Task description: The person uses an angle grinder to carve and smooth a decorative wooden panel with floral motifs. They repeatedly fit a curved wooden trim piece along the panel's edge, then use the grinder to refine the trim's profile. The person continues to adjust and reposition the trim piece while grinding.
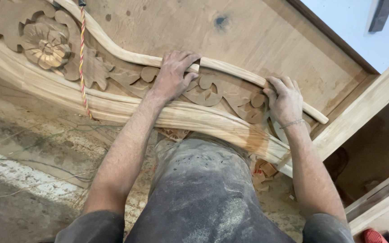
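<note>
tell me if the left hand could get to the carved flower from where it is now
Probably yes: the left hand rests on the curved moulding strip, and only open carving and a hanging twisted cord lie between it and the carved flower.

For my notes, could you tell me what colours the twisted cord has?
Red and yellow twisted cord, in the head view.

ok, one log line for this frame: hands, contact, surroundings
left hand: pressing curved wood strip | right hand: gripping same strip | below: carved panel | twisted cord hanging left

Curved moulding strip (230, 68) lies on the panel (167, 27) behind the carved scrollwork (212, 92), left hand (173, 76) and right hand (285, 100) on it, striped cord (83, 58) crossing left, near the carved flower (46, 45).
</note>
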Demonstrator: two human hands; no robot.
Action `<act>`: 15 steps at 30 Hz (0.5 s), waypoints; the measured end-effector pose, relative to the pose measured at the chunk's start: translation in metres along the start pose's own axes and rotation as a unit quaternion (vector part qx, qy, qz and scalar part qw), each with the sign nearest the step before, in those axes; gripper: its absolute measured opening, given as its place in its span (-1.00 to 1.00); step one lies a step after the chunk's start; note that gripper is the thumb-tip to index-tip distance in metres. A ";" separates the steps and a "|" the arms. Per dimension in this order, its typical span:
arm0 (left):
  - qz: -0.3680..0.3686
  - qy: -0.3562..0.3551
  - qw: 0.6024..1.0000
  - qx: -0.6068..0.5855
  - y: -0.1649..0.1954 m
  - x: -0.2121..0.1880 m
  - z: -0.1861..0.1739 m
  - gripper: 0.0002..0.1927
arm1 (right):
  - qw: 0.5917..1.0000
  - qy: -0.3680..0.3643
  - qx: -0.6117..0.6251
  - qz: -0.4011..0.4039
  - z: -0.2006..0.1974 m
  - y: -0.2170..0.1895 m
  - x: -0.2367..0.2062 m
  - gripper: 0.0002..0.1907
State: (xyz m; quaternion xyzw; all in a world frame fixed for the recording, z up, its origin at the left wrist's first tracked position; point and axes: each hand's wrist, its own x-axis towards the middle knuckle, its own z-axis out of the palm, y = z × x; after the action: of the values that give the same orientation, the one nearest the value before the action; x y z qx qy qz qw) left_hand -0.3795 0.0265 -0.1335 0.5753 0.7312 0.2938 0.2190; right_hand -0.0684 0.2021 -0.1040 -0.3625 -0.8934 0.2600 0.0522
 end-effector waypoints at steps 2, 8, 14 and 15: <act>-0.008 -0.004 1.000 0.006 -0.003 0.002 0.004 -0.56 | 1.000 0.004 -0.009 0.003 0.000 0.001 -0.001 -0.71; -0.001 0.014 1.000 0.020 -0.006 -0.001 0.009 -0.66 | 1.000 0.005 -0.007 0.001 0.000 -0.001 -0.004 -0.71; -0.005 0.022 1.000 0.010 -0.006 -0.001 0.011 -0.67 | 1.000 -0.001 -0.011 -0.020 0.002 0.000 -0.003 -0.71; -0.001 0.027 1.000 0.015 -0.007 -0.001 0.011 -0.67 | 1.000 0.001 -0.011 -0.026 0.002 0.000 -0.003 -0.71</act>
State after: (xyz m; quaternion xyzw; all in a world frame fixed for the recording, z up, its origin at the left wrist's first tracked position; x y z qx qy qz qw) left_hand -0.3767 0.0260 -0.1463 0.5699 0.7414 0.2982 0.1913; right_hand -0.0667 0.1990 -0.1055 -0.3398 -0.9054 0.2482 0.0556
